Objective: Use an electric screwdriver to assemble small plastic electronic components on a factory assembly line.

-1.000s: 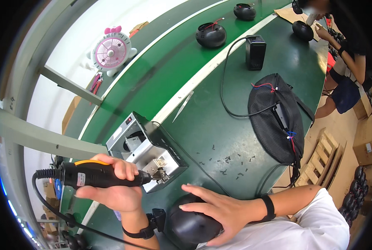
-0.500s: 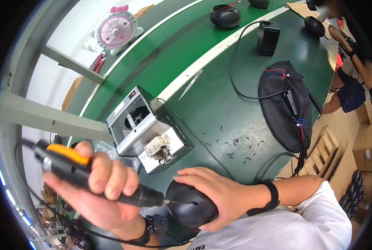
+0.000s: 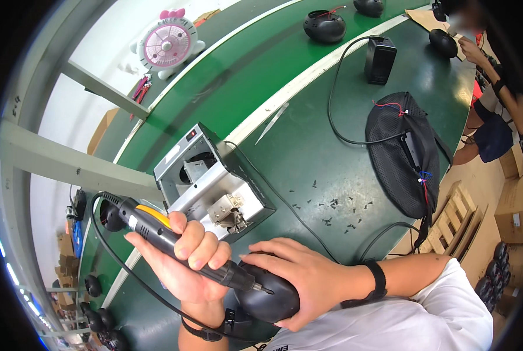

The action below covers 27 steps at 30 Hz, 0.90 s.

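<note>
My left hand (image 3: 182, 260) grips a black electric screwdriver (image 3: 156, 231) with an orange band, its cable looping off to the left. The tool slants down to the right, and its tip (image 3: 267, 290) rests on a rounded black plastic housing (image 3: 267, 298). My right hand (image 3: 299, 275) lies over the top and right side of that housing and holds it against the green bench (image 3: 308, 152). Just behind my hands stands a grey metal screw feeder box (image 3: 208, 187).
Several small dark screws (image 3: 337, 210) lie scattered on the bench. A black mesh-covered part (image 3: 407, 155) with red and blue wires sits at the right, a black box (image 3: 380, 58) and more round housings (image 3: 326, 26) farther back. Another person (image 3: 495, 88) stands at the far right.
My left hand has tilted the screwdriver from level to pointing down and brought its tip onto the black housing. My right hand has stayed on the housing.
</note>
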Tool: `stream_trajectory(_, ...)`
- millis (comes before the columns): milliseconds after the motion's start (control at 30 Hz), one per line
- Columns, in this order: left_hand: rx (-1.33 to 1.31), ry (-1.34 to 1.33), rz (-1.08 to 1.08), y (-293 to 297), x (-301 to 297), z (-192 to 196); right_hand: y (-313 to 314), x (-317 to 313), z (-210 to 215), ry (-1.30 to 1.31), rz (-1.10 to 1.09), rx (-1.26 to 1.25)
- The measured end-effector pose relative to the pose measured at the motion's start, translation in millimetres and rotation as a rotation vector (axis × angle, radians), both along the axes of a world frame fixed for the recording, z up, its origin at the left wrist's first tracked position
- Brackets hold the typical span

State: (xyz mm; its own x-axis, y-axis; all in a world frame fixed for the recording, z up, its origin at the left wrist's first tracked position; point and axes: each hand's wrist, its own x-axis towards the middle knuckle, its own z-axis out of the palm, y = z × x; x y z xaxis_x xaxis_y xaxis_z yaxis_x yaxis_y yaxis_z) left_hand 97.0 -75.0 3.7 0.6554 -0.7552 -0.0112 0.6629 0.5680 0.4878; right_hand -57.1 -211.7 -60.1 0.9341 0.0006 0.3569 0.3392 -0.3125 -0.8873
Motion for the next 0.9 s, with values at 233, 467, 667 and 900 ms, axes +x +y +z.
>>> stream_trajectory(233, -0.216, -0.075, -0.108, -3.1, -2.5, -9.6, 3.4, -6.2, -4.5, -0.028, -0.01, 0.004)
stream_trajectory(467, -0.142, -0.406, -0.047, -11.9, -7.3, 31.7, -17.5, -11.8, -4.8, -0.01, 0.125, 0.063)
stream_trajectory(667, 0.191, -0.87, 0.362, -33.0, 26.0, 45.0, -19.8, -29.9, 1.6, 0.062, 0.159, 0.049)
stream_trajectory(900, 0.505, -0.511, 0.221, -29.6, 29.0, 20.1, -18.3, -24.3, -6.8, 0.061, 0.114, 0.149)
